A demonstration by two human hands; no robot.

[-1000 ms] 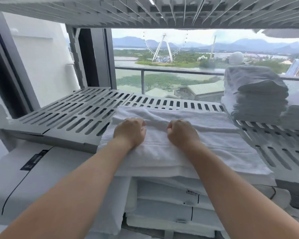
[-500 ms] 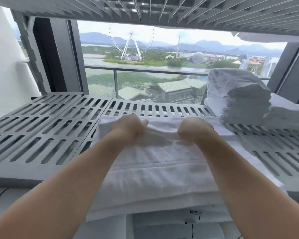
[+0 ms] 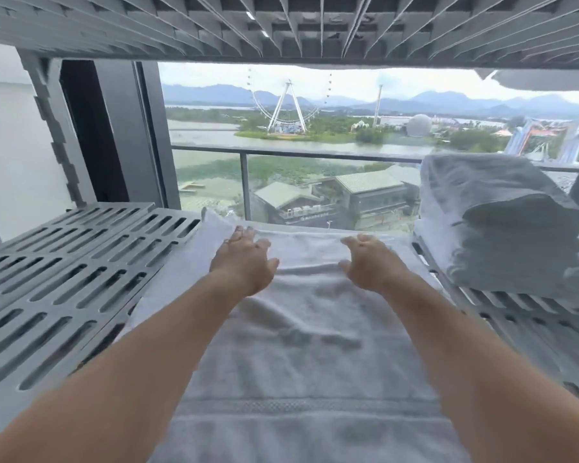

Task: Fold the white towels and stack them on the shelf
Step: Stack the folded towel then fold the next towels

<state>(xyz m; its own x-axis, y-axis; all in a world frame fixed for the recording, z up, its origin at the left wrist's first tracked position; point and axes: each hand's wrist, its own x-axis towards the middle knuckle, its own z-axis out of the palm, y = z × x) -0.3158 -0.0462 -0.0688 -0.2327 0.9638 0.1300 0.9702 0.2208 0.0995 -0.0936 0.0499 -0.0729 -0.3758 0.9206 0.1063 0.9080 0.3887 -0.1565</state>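
Note:
A folded white towel (image 3: 301,355) lies flat on the grey slotted shelf (image 3: 64,289), reaching from the near edge to the far edge by the window. My left hand (image 3: 244,259) rests on its far part with fingers spread, palm down. My right hand (image 3: 368,262) lies beside it on the towel, fingers apart and slightly curled. Neither hand grips the cloth. A stack of folded white towels (image 3: 495,222) stands on the shelf to the right.
Another slotted shelf (image 3: 281,25) hangs close overhead. Behind the shelf is a window with a dark frame (image 3: 114,135) and a balcony rail (image 3: 298,153). Bare slotted shelf surface lies to the left of the towel.
The towel has been pushed farther back onto the shelf. Both hands, closed on its far edge before, have opened and now lie flat on it. The camera has moved closer.

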